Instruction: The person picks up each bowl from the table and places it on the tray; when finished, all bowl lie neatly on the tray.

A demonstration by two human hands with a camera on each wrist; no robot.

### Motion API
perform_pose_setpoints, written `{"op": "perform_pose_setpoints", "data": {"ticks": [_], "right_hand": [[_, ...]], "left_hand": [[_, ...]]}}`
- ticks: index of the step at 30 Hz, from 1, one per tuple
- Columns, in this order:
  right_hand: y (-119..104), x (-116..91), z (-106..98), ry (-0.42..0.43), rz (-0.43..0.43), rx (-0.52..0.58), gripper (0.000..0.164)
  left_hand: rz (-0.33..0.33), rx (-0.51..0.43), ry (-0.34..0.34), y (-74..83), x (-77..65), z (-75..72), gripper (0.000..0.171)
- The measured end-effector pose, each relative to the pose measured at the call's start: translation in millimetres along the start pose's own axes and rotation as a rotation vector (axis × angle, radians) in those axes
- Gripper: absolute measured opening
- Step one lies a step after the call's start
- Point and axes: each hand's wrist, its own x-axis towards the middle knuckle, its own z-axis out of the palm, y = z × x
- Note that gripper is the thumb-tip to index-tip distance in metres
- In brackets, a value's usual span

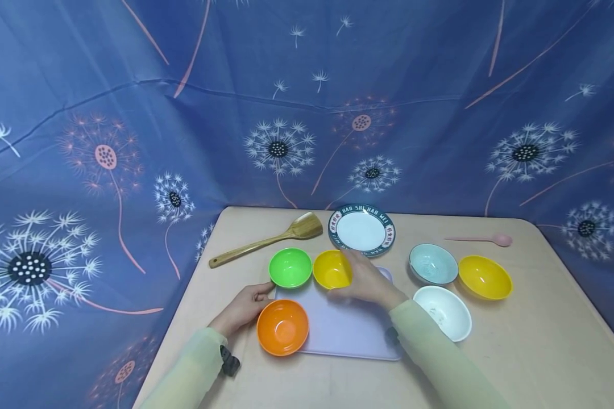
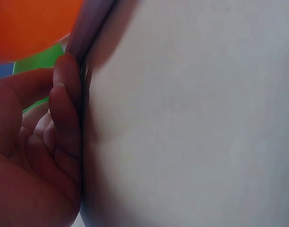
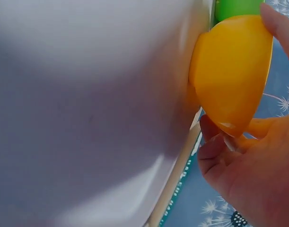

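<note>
My right hand (image 1: 360, 278) holds a yellow bowl (image 1: 330, 270) by its right side, the thumb and fingers spread around its rim. In the right wrist view, the yellow bowl (image 3: 234, 71) stands on the light purple board (image 3: 87, 113). A green bowl (image 1: 290, 267) sits just left of it, near the purple board's (image 1: 348, 329) far left corner. Nearer to me, an orange bowl (image 1: 283, 328) overlaps the left edge. Beside that edge rests my left hand (image 1: 245, 307); in the left wrist view its bent fingers (image 2: 64, 113) touch the edge, but whether they pinch it is unclear.
Behind the bowls lie a wooden spatula (image 1: 266, 243) and a green-rimmed plate (image 1: 361, 230). To the right stand a light blue bowl (image 1: 433, 264), a white bowl (image 1: 445, 312) and another yellow bowl (image 1: 485, 277), with a pink spoon (image 1: 498, 240) behind. A blue patterned cloth (image 1: 307, 85) hangs behind the table.
</note>
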Motion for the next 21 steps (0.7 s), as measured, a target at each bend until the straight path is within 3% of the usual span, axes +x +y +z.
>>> {"op": "perform_pose_setpoints", "data": {"ticks": [8, 17, 21], "right_hand": [[8, -7, -19, 0.025, 0.030, -0.061, 0.134], [42, -33, -76, 0.079, 0.093, -0.072, 0.135], [54, -49, -99, 0.124, 0.080, -0.079, 0.133]], "left_hand": [[-0.006, -0.017, -0.016, 2.4, -1.6, 0.0, 0.064], [-0.025, -0.007, -0.009, 4.2, -1.4, 1.6, 0.063], [-0.025, -0.007, -0.006, 2.7, -0.8, 3.0, 0.063]]}}
